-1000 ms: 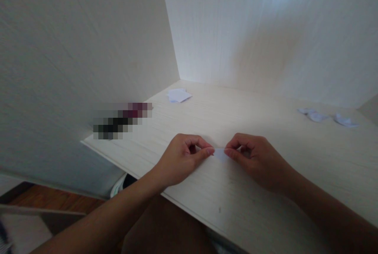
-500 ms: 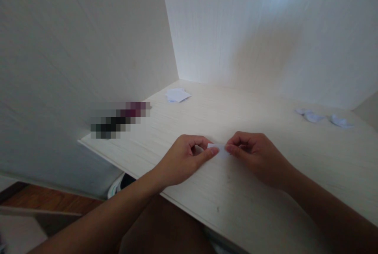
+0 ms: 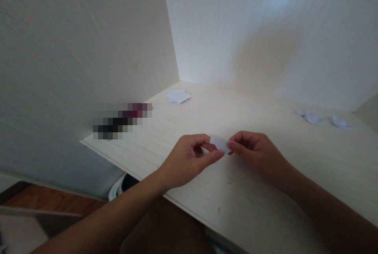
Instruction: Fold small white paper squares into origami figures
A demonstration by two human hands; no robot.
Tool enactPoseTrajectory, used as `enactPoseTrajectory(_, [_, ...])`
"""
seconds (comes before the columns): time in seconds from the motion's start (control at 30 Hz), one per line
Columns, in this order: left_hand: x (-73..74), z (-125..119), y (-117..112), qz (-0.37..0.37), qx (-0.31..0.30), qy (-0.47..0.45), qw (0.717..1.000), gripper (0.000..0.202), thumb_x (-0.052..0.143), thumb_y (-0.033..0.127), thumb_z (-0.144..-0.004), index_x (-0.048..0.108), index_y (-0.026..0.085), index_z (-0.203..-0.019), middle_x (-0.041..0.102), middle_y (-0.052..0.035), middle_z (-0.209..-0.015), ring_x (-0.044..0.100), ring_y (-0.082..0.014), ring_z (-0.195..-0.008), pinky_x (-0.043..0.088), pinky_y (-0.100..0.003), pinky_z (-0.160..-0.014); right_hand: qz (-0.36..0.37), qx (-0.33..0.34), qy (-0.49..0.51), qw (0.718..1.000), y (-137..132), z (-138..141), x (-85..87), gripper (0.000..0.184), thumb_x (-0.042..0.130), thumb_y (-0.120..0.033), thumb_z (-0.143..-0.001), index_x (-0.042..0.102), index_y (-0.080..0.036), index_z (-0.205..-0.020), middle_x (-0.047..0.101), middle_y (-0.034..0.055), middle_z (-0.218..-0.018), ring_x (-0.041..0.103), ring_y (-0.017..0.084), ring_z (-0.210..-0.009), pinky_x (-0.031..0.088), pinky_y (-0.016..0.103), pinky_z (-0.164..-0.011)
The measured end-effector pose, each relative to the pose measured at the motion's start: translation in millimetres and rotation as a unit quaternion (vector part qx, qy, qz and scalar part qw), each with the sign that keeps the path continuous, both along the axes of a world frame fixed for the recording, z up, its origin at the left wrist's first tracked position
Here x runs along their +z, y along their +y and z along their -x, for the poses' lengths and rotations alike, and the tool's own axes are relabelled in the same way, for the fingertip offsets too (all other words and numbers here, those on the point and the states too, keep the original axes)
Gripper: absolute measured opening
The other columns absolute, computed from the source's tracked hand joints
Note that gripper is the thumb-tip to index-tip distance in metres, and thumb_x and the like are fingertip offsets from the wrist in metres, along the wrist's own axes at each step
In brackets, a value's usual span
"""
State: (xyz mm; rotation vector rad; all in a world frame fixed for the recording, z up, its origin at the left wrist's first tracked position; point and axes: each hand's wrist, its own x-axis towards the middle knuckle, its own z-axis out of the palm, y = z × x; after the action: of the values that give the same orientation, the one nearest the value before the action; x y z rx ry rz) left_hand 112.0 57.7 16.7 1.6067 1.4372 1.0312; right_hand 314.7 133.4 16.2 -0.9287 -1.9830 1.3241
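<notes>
A small piece of white paper (image 3: 219, 144) is held between my two hands, over the middle of the pale tabletop (image 3: 251, 214). My left hand (image 3: 193, 159) has its thumb at the paper's lower edge and its fingers behind the left side. The right end is pinched between the thumb and fingers of my right hand (image 3: 252, 149). Fingertips cover parts of the paper, so any crease in it is hard to make out.
A stack of white paper sheets (image 3: 178, 96) lies near the back left corner. Several folded paper pieces (image 3: 313, 117) rest at the back right. A pixelated dark and purple object (image 3: 121, 122) lies along the left edge. Walls (image 3: 224, 29) close off the back and left.
The paper has tilted and shows more of its face now. My left thumb has slid right along its lower edge, while my right hand keeps its pinch.
</notes>
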Motion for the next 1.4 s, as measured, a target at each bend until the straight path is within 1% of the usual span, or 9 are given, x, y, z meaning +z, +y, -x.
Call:
enactPoseTrajectory(0.23, [-9.6, 3, 4, -0.052, 0.052, -0.066, 0.995, 0.024, 0.073, 0.038, -0.089, 0.071, 0.015, -0.08, 0.067, 0.0004, -0.07, 0.054, -0.0093, -0.061, 0.041, -0.02, -0.056, -0.02, 0.011, -0.029, 0.999, -7, 3, -2.9, 0.018, 0.064, -0.035, -0.09, 0.073, -0.02, -0.086, 0.068, 0.0, -0.075, 0.058, 0.015, -0.069, 0.039, 0.028, -0.063])
enactPoseTrajectory(0.43, [-8.7, 3, 2, -0.039, 0.039, -0.085, 0.995, 0.022, 0.073, 0.035, -0.09, 0.071, 0.016, -0.079, 0.067, 0.0006, -0.068, 0.057, -0.0087, -0.061, 0.042, -0.019, -0.055, -0.017, 0.012, -0.027, 0.999, -10, 4, -2.4, 0.02, 0.064, -0.038, -0.091, 0.073, -0.021, -0.087, 0.07, 0.0006, -0.077, 0.059, 0.015, -0.068, 0.041, 0.028, -0.062])
enactPoseTrajectory(0.53, [-7.6, 1, 3, -0.022, 0.026, -0.136, 0.99, 0.02, 0.079, 0.032, -0.084, 0.068, 0.015, -0.084, 0.069, -0.0003, -0.068, 0.063, -0.0112, -0.062, 0.048, -0.021, -0.058, -0.021, 0.012, -0.028, 0.999, -12, 5, -0.8, 0.023, 0.063, -0.039, -0.092, 0.073, -0.02, -0.084, 0.069, 0.0, -0.073, 0.058, 0.014, -0.065, 0.039, 0.028, -0.06])
enactPoseTrajectory(0.67, [-5.0, 0, 4, -0.027, 0.033, -0.199, 0.979, 0.03, 0.086, 0.025, -0.076, 0.066, 0.015, -0.096, 0.07, 0.0003, -0.073, 0.066, -0.0117, -0.063, 0.052, -0.022, -0.061, -0.019, 0.004, -0.024, 1.0, -15, 6, -0.1, 0.023, 0.063, -0.039, -0.092, 0.073, -0.02, -0.082, 0.067, -0.0009, -0.071, 0.054, 0.013, -0.063, 0.037, 0.027, -0.058])
enactPoseTrajectory(0.83, [-0.9, 0, 2, -0.03, 0.022, -0.203, 0.978, 0.036, 0.084, 0.02, -0.078, 0.065, 0.015, -0.108, 0.067, 0.0038, -0.07, 0.058, -0.0063, -0.06, 0.045, -0.016, -0.057, -0.019, 0.001, -0.027, 0.999, -19, 7, 0.5, 0.022, 0.063, -0.038, -0.09, 0.072, -0.02, -0.082, 0.066, -0.0018, -0.068, 0.052, 0.013, -0.062, 0.035, 0.026, -0.056])
enactPoseTrajectory(1.0, [0.1, 0, 0, -0.021, 0.026, -0.199, 0.979, 0.039, 0.082, 0.02, -0.08, 0.06, 0.016, -0.111, 0.065, 0.0055, -0.068, 0.056, -0.0058, -0.06, 0.043, -0.016, -0.056, -0.011, 0.004, -0.031, 0.999, -19, 8, 2.0, 0.021, 0.064, -0.037, -0.09, 0.072, -0.02, -0.081, 0.066, -0.0017, -0.068, 0.053, 0.012, -0.062, 0.035, 0.026, -0.056])
enactPoseTrajectory(1.13, [-0.7, 0, 0, -0.021, 0.027, -0.183, 0.983, 0.039, 0.082, 0.022, -0.08, 0.058, 0.016, -0.111, 0.065, 0.005, -0.068, 0.056, -0.0064, -0.059, 0.043, -0.016, -0.055, 0.004, 0.004, -0.017, 1.0, -20, 10, 2.9, 0.021, 0.064, -0.038, -0.09, 0.072, -0.02, -0.084, 0.068, -0.0008, -0.071, 0.057, 0.013, -0.063, 0.038, 0.026, -0.057])
enactPoseTrajectory(1.3, [-4.4, 1, 1, -0.016, 0.031, -0.185, 0.982, 0.042, 0.083, 0.024, -0.08, 0.057, 0.018, -0.111, 0.067, 0.0042, -0.068, 0.062, -0.0089, -0.06, 0.047, -0.018, -0.056, -0.007, -0.004, -0.021, 1.0, -21, 11, 4.5, 0.02, 0.063, -0.036, -0.091, 0.071, -0.02, -0.081, 0.066, -0.0012, -0.069, 0.055, 0.013, -0.062, 0.038, 0.026, -0.057])
enactPoseTrajectory(1.4, [-5.3, 1, 2, -0.018, 0.027, -0.188, 0.982, 0.042, 0.084, 0.023, -0.079, 0.058, 0.018, -0.112, 0.068, 0.0049, -0.067, 0.062, -0.0082, -0.057, 0.048, -0.017, -0.055, 0.006, 0.002, -0.012, 1.0, -19, 10, 3.4, 0.021, 0.062, -0.037, -0.092, 0.07, -0.02, -0.082, 0.066, -0.001, -0.071, 0.054, 0.013, -0.064, 0.038, 0.026, -0.059])
